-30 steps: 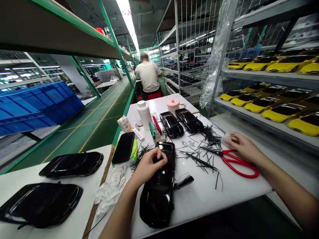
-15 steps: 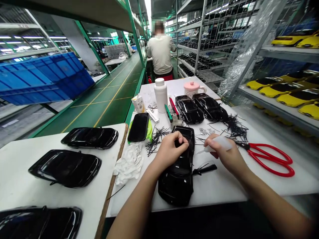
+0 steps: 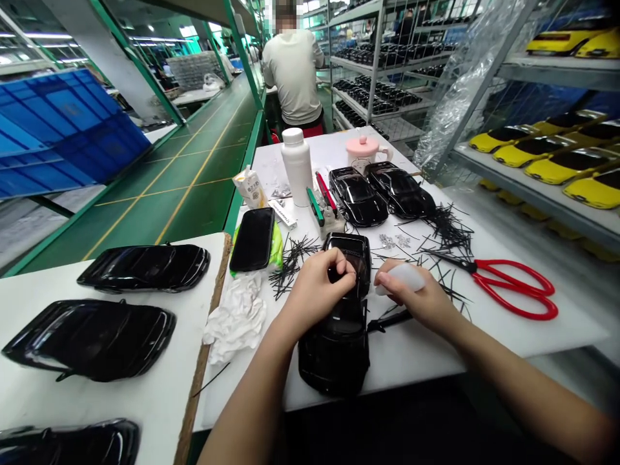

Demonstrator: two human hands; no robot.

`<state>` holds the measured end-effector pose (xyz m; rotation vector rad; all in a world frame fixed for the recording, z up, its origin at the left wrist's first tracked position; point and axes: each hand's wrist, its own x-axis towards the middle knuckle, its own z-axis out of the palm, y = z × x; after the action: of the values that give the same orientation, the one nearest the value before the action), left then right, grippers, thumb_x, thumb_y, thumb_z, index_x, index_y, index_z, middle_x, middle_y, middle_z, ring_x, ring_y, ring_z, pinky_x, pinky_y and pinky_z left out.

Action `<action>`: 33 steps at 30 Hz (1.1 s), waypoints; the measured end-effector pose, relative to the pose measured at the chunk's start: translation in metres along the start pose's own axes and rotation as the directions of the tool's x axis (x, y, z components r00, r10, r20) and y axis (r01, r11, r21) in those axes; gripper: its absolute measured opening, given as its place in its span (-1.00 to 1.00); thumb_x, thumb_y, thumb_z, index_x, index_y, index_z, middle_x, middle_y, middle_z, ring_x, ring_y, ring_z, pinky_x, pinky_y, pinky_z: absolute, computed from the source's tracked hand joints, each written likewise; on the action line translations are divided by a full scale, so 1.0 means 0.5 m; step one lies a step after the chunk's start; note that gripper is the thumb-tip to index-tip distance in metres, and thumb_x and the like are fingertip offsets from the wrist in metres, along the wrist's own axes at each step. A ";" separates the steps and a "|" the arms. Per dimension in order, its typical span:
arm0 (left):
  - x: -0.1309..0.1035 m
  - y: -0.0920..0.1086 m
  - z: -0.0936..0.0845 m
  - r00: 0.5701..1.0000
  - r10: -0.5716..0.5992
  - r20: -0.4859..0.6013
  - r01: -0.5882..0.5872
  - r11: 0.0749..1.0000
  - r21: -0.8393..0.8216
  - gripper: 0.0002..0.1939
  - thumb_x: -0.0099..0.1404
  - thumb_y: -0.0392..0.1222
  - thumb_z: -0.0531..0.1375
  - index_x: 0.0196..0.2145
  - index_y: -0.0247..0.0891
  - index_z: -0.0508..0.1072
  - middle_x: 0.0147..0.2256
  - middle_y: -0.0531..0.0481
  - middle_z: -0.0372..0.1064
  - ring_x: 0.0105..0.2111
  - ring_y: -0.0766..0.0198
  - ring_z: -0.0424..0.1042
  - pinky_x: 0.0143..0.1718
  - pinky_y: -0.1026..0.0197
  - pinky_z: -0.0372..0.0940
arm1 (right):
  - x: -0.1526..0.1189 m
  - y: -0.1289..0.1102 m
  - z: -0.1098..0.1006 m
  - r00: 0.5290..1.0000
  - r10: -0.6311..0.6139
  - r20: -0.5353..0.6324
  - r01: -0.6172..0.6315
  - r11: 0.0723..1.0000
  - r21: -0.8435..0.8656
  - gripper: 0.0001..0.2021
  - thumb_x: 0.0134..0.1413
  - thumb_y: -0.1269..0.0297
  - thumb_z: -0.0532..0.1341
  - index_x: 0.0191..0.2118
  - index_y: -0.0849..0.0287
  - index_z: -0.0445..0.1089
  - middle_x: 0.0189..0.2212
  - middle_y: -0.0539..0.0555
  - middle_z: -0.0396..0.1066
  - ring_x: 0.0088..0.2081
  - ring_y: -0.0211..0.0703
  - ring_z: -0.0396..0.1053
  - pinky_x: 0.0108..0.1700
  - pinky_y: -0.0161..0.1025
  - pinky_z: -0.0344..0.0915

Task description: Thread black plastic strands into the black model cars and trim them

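A glossy black model car (image 3: 334, 361) stands lengthwise in front of me on the white worktop. Over its far half my left hand (image 3: 317, 284) is closed in a pinch, and whatever it holds is too small or hidden. My right hand (image 3: 419, 303) grips a small translucent white squeeze bottle (image 3: 407, 276), its nozzle end pointing left, close beside the car. A thin black part (image 3: 394, 319) with an arm lies against the car's right side, below the right hand. Loose black strips (image 3: 295, 258) are scattered left of the car.
Red-handled scissors (image 3: 518, 290) lie at right. Behind the car stand a white bottle (image 3: 296, 169), two black model cars (image 3: 359, 197) and a pink-lidded mug (image 3: 362, 150). Left are a phone (image 3: 252, 239), crumpled tissue (image 3: 237, 320) and a board (image 3: 184, 265) with more cars. A person (image 3: 293, 77) sits ahead.
My right hand has brought the squeeze bottle a little left, closer to the car and my left hand. The left hand keeps its pinch over the car. The head view has shifted slightly.
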<state>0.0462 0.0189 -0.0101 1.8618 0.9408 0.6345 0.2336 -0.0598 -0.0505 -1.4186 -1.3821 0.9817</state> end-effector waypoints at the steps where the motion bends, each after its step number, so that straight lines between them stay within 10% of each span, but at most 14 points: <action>1: 0.001 0.000 -0.001 1.000 -0.004 0.005 0.004 1.000 0.002 -0.72 0.18 -0.30 0.19 -0.50 -0.16 0.10 -0.40 0.08 0.47 -0.34 0.24 0.37 -0.21 0.23 0.22 | 0.001 0.001 0.001 1.000 -0.002 0.009 0.002 1.000 0.008 -0.60 0.24 -0.12 0.19 -0.41 0.12 0.38 -0.60 -0.09 0.24 -0.55 -0.26 0.17 -0.48 -0.28 0.13; 33: 0.005 0.003 -0.013 0.996 -0.065 0.060 0.064 0.998 0.006 -0.70 0.22 -0.27 0.23 -0.48 -0.17 0.11 -0.35 0.09 0.45 -0.29 0.27 0.32 -0.16 0.18 0.15 | 0.009 -0.003 0.007 0.998 -0.039 0.040 0.037 0.998 0.054 -0.71 0.27 0.04 0.19 -0.40 0.12 0.31 -0.57 -0.12 0.19 -0.52 -0.29 0.14 -0.46 -0.30 0.09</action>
<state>0.0432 0.0238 -0.0060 1.8365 0.9597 0.5351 0.2301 -0.0550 -0.0500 -1.3350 -1.3975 1.0211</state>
